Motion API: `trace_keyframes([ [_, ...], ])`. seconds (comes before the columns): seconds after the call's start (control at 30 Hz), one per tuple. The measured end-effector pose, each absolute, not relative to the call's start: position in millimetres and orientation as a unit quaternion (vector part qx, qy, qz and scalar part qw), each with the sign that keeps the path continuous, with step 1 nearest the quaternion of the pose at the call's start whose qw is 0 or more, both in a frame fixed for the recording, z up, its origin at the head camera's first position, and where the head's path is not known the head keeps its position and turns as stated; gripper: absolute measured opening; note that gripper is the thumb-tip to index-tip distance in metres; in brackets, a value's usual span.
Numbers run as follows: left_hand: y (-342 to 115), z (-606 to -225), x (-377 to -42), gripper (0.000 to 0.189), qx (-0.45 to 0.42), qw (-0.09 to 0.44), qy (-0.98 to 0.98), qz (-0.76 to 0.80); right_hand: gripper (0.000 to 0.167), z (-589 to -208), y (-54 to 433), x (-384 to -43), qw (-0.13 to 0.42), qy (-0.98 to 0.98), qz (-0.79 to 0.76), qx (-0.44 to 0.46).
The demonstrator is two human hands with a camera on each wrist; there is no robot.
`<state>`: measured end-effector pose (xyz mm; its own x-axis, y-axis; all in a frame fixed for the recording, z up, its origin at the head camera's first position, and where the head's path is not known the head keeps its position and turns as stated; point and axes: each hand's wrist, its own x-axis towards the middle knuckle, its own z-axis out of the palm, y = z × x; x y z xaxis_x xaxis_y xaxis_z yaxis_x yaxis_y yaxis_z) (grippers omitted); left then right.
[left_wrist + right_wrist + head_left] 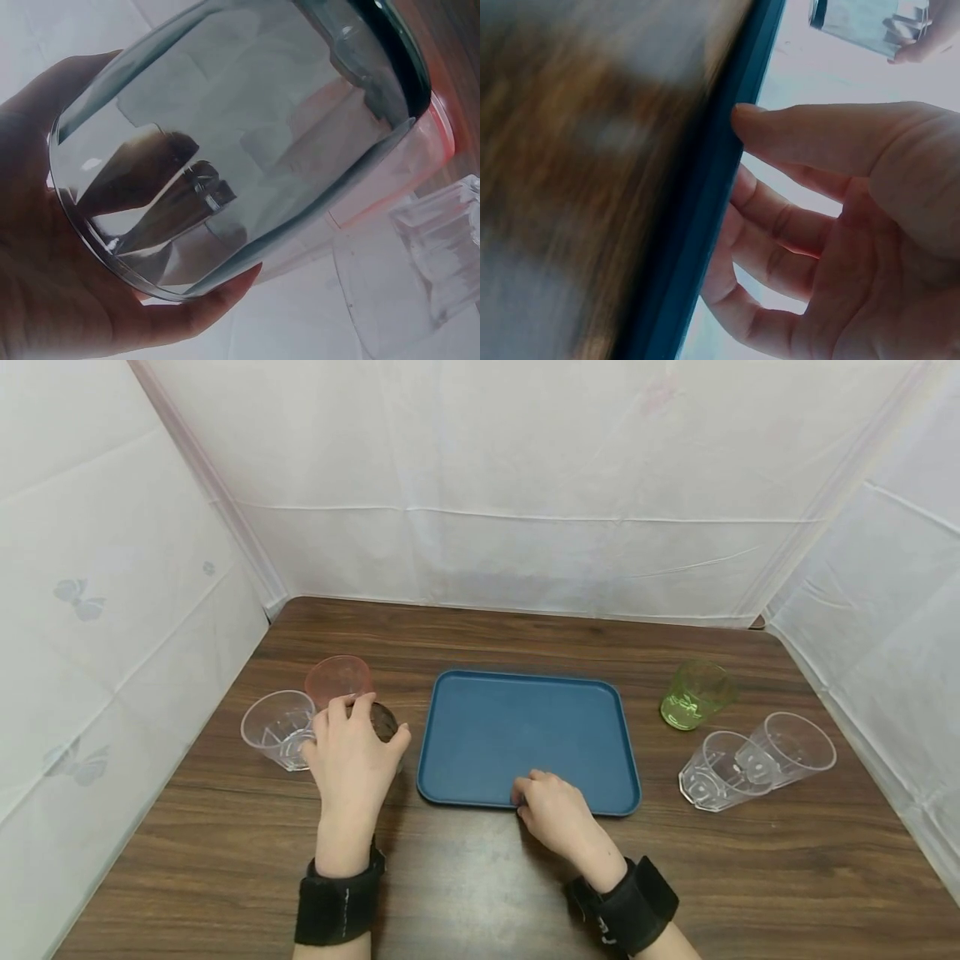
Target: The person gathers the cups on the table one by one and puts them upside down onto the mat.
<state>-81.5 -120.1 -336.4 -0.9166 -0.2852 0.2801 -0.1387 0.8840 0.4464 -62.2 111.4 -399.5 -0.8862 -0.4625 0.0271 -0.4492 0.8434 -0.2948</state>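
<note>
My left hand (pixel 354 760) grips a grey-tinted tumbler (pixel 225 150) at the left of the table. From above, the hand mostly hides that tumbler. Just behind it stands a pink tumbler (pixel 337 675), and to its left a clear tumbler (pixel 277 727). A blue rectangular tray (pixel 525 731) lies mid-table with nothing on it. At the tray's near edge, my right hand (pixel 557 814) pinches the rim, the thumb (pixel 795 135) against the edge and the fingers bent at it.
Right of the tray stands a green tumbler (pixel 693 697). Closer to me on that side are two clear tumblers, one (pixel 716 777) overlapping the other (pixel 798 747) in view. White sheeting (pixel 525 552) walls the wooden table (pixel 225 852) at the back and both sides.
</note>
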Motion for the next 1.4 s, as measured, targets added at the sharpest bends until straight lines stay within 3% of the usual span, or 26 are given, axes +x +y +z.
trace_keyframes([
  [0.37, -109.0, -337.5, -82.0, 0.051, 0.073, 0.211, -0.950, -0.217, 0.012, -396.2, 113.5, -58.6, 0.100, 0.951, -0.178, -0.234],
  [0.73, -96.3, -335.5, -81.4, 0.052, 0.031, 0.204, -0.948, -0.242, 0.048, -390.8, 104.0, -74.9, 0.095, 0.920, -0.330, -0.189],
  [0.97, -87.8, -333.0, -80.0, 0.051, 0.012, 0.205, -0.947, -0.248, 0.050, -378.8, 93.6, -83.8, 0.089, 0.902, -0.382, -0.179],
  [1.4, -73.5, -326.2, -78.5, 0.050, -0.032, 0.220, -0.940, -0.260, 0.049, -377.9, 84.3, -99.7, 0.139, 0.850, -0.495, -0.117],
])
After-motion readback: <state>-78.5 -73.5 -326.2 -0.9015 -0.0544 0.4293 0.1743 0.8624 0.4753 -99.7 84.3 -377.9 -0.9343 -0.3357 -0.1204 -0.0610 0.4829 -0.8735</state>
